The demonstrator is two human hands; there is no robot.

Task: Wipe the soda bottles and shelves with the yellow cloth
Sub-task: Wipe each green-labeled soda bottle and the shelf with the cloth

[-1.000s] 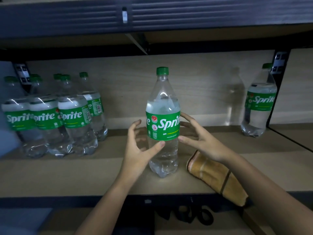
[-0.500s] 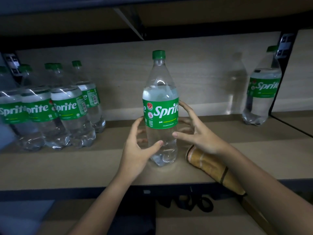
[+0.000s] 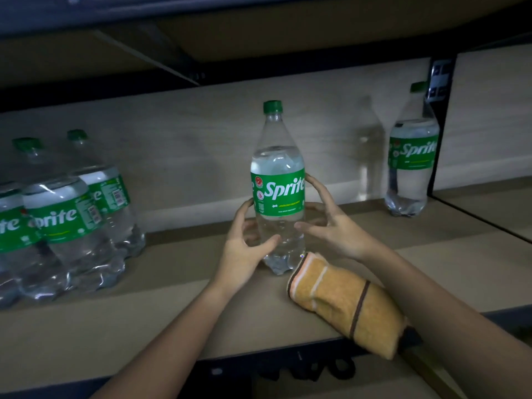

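A clear Sprite bottle (image 3: 277, 194) with a green cap and label stands upright on the wooden shelf (image 3: 138, 315), in the middle of the view. My left hand (image 3: 244, 251) curls round its lower body, thumb on the front, fingers behind. My right hand (image 3: 338, 230) is spread at the bottle's right side; a fingertip touches the label's edge and the thumb points at the clear part below it. The yellow cloth (image 3: 342, 300), folded, with brown and white stripes, lies on the shelf under my right forearm, and its near end hangs over the front edge.
Several Sprite bottles (image 3: 63, 223) stand packed together at the shelf's left end. One more Sprite bottle (image 3: 411, 165) stands at the back right beside a dark upright post (image 3: 439, 122). Another shelf board sits close overhead.
The view has shifted and come closer. Both hands sit a little lower on the bottle, thumbs now under the label. Bottle and cloth have stayed where they were.
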